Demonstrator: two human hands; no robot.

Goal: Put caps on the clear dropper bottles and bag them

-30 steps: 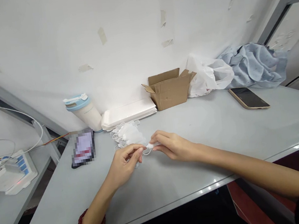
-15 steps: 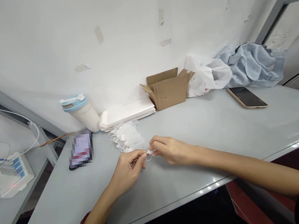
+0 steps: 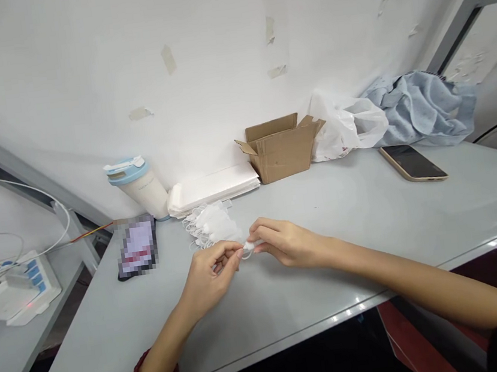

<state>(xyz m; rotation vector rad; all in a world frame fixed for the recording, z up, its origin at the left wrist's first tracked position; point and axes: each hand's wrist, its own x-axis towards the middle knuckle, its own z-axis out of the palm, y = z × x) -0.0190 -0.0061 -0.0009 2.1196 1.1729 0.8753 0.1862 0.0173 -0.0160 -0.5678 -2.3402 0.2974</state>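
Both my hands meet over the grey table (image 3: 370, 219) near its middle. My left hand (image 3: 209, 275), with a red bead bracelet at the wrist, pinches one end of a small white piece with a thin string (image 3: 247, 247). My right hand (image 3: 285, 243) pinches its other end, fingers curled. Just behind the hands lies a heap of small white pouches with strings (image 3: 212, 225).
A blue-lidded cup (image 3: 140, 187), a stack of white sheets (image 3: 215, 187), an open cardboard box (image 3: 280, 146), a white plastic bag (image 3: 347, 122) and blue cloth (image 3: 424, 105) line the wall. One phone (image 3: 137, 247) lies left, another phone (image 3: 412, 163) right. A power strip (image 3: 14, 290) sits far left.
Both hands stay pinched on the small white piece; they dipped slightly toward me and came back. Nothing else on the table moved.
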